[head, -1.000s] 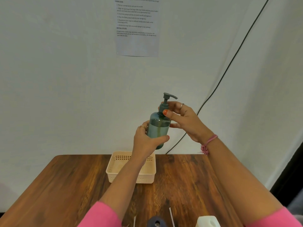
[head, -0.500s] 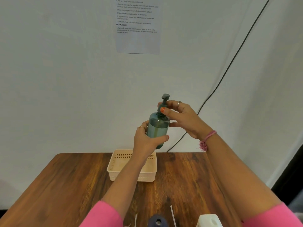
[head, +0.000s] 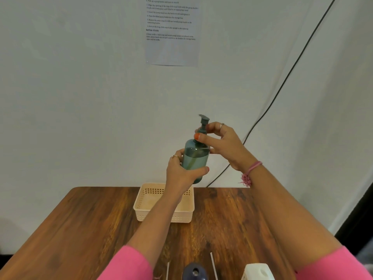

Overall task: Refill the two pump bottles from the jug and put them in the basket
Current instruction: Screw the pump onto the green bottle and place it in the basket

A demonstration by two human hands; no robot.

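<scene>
I hold a teal pump bottle [head: 195, 158] upright in the air above the table, partly filled with liquid. My left hand [head: 181, 174] wraps the bottle's body from the left. My right hand [head: 224, 146] pinches the pump collar at the bottle's neck, with the pump head [head: 203, 119] sticking up above my fingers. Below and behind the bottle, a cream basket [head: 161, 215] stands on the wooden table [head: 80, 229]. At the bottom edge, a dark blue open bottle top [head: 194, 272] and the white jug [head: 259, 271] are partly cut off.
Two thin white tubes [head: 213, 263] lie on the table beside the dark blue bottle. A black cable [head: 282, 85] runs down the white wall to behind the table. A printed sheet [head: 171, 31] hangs on the wall above.
The pump head has turned: its spout pointed right, then toward the camera, and now points left. My right hand's fingers have shifted around the collar. The bottle stays held at about the same height.
</scene>
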